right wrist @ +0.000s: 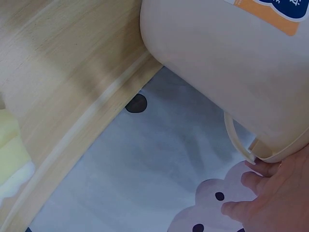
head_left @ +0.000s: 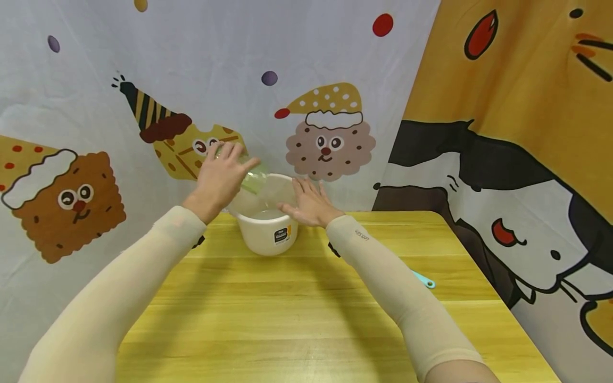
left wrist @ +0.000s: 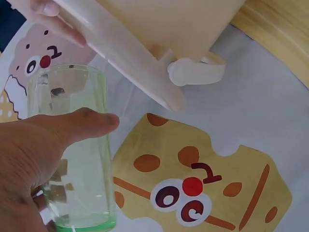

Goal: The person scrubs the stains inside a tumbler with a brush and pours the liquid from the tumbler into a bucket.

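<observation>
My left hand (head_left: pixel 217 178) holds a clear, pale green drinking glass (left wrist: pixel 79 164), its thumb lying across the side. In the head view the glass leans with its mouth down over a white plastic bucket (head_left: pixel 258 234), which bears a dark and orange label. A faint clear streak shows below the glass mouth. My right hand (head_left: pixel 311 205) rests at the bucket's right rim, the thumb over the opening and the fingers extended outside. In the right wrist view those fingers (right wrist: pixel 256 183) are spread beside the rim and the bucket's handle (right wrist: pixel 234 137).
The bucket stands near the back edge of a wooden table (head_left: pixel 268 314). A light blue handle (head_left: pixel 423 279) pokes out from behind the right forearm. At the left of the right wrist view lies a pale yellow thing (right wrist: pixel 12 145) with a white edge. A printed cloth (head_left: pixel 215 48) hangs behind.
</observation>
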The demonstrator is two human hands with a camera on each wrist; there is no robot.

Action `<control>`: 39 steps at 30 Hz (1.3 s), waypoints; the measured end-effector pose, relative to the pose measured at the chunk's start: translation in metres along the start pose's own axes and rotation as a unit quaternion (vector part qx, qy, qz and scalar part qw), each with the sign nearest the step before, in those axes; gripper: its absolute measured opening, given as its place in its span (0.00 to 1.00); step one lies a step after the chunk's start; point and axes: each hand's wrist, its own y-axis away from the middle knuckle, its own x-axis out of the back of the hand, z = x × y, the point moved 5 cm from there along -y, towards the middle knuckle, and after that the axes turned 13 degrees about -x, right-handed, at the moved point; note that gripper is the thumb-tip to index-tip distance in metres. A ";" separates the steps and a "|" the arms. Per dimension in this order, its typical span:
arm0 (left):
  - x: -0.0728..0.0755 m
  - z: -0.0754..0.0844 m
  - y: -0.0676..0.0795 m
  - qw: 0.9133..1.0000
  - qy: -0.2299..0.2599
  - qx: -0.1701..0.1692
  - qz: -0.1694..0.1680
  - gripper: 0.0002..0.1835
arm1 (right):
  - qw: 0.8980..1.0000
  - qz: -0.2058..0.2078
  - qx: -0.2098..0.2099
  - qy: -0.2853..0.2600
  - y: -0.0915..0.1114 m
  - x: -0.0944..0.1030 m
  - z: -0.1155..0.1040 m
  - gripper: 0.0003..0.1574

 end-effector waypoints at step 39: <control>-0.006 0.018 0.008 0.994 -0.071 -0.068 0.038 0.44 | 1.000 0.003 -0.008 -0.001 0.000 -0.002 0.001 0.68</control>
